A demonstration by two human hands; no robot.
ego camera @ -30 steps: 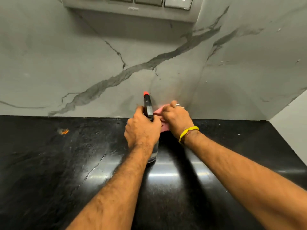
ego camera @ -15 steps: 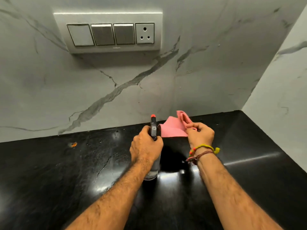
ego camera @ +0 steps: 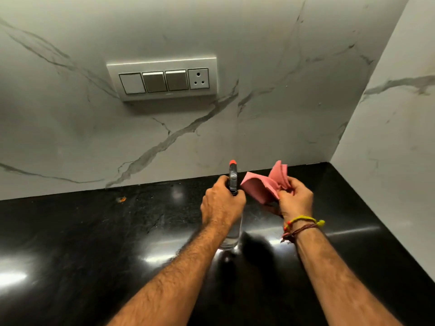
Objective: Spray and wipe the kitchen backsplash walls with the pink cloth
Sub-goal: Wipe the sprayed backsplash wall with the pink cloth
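My left hand (ego camera: 221, 204) grips the neck of a clear spray bottle (ego camera: 231, 236) with a black head and red nozzle tip, held just above the black countertop (ego camera: 94, 243). Its nozzle points toward the back wall. My right hand (ego camera: 295, 200) pinches a folded pink cloth (ego camera: 263, 185), raised in the air just right of the bottle. The white marble backsplash (ego camera: 270, 128) with grey veins rises behind both hands. A second marble wall (ego camera: 388, 149) meets it in a corner at the right.
A silver switch plate (ego camera: 163, 78) with three switches and one socket sits on the back wall above and left of the hands. A small orange speck (ego camera: 122, 199) lies on the countertop near the wall. Ceiling lights reflect on the glossy countertop.
The view has tilted upward, so the switch plate sits lower in frame. My right hand lifted the pink cloth away from the wall base and off the counter. My left hand still holds the bottle.
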